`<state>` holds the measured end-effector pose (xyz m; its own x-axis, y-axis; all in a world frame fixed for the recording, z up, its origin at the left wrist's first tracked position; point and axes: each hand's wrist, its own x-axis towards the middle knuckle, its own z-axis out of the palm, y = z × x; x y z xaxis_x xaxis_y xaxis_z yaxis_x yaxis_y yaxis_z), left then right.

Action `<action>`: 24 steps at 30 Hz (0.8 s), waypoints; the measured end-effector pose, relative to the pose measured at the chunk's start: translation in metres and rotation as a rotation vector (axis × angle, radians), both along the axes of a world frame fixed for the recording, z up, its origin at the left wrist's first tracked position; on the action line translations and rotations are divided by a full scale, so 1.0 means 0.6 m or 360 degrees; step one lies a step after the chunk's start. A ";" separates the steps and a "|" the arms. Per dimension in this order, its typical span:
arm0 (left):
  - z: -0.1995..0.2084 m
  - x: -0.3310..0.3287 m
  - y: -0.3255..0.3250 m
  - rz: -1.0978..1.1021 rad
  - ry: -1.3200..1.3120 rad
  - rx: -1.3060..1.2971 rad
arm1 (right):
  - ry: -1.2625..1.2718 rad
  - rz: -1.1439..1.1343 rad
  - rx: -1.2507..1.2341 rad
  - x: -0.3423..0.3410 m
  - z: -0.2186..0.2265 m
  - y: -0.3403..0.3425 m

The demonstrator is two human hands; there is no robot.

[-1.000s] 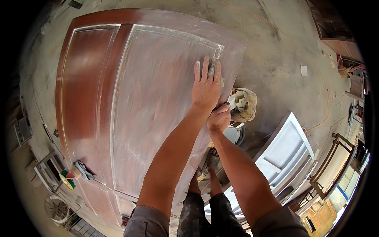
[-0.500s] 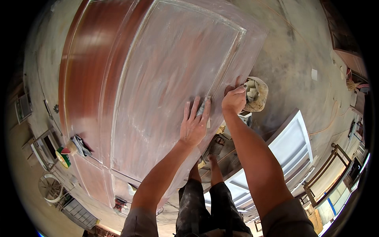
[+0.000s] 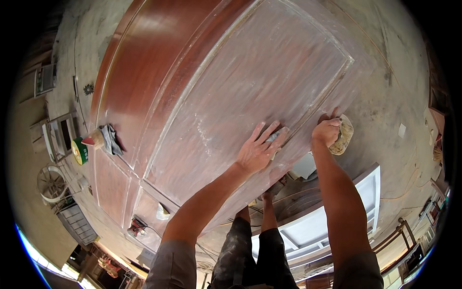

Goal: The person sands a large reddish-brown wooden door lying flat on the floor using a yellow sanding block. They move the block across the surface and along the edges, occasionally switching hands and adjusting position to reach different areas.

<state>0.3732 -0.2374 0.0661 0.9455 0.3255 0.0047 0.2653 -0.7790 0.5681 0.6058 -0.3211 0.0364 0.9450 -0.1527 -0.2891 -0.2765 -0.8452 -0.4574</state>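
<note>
1 splayed left hand (image 3: 255,154) over grey pad (image 3: 274,136); right hand (image 3: 326,133) curled at panel (image 3: 236,91)

The top edge cuts the wooden panel (image 3: 240,91). The left hand (image 3: 256,152) partly covers a grey piece (image 3: 274,137), its kind unclear. At lower right, the right forearm (image 3: 342,202) hides part of the white panel (image 3: 308,232).

Short grey sleeves (image 3: 171,265) leave the forearms (image 3: 209,201) bare, and the dark, knee-length shorts (image 3: 235,250) are smudged pale, most plainly at left.
</note>
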 end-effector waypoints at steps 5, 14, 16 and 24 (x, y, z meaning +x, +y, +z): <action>0.021 -0.137 0.140 0.0451 0.0052 0.0163 | -0.0019 0.0025 -0.0266 0.041 -0.077 -0.054; -0.007 -0.236 0.315 0.0428 0.0231 0.0405 | -0.0101 0.0234 -0.0708 0.058 -0.115 -0.066; -0.015 -0.155 0.331 0.0406 0.0132 0.0376 | -0.0300 0.0342 -0.0774 0.079 -0.143 -0.106; 0.025 -0.504 0.174 0.0812 0.0667 0.0287 | 0.0049 0.0092 -0.0437 0.067 -0.089 -0.066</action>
